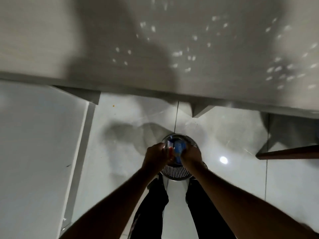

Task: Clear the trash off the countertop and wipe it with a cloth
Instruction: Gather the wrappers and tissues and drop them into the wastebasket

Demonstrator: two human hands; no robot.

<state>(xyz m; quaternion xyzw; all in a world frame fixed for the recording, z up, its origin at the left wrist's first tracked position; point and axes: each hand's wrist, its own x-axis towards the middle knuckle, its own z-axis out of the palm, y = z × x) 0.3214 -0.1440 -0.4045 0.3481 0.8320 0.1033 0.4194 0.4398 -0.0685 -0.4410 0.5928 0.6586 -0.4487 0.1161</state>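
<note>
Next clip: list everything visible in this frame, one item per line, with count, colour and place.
Perforated metal waste bin: one, silver, on the floor at centre, under the hands.
Blue and red trash wrappers: count unclear, held over the bin's mouth.
Glossy tiled floor: white, centre and right.
Countertop: one, pale grey, across the top.
White cabinet panel: one, left.
Brown wooden edge: one, right.
Legs in black trousers: two, bottom centre.
Left hand, right hand: both gripping trash.

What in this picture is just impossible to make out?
- Head view: the trash over the metal bin is a blue and red blur; its kind is unreadable.
- The left hand and right hand cover the bin's contents.
- No cloth shows in view.
</note>
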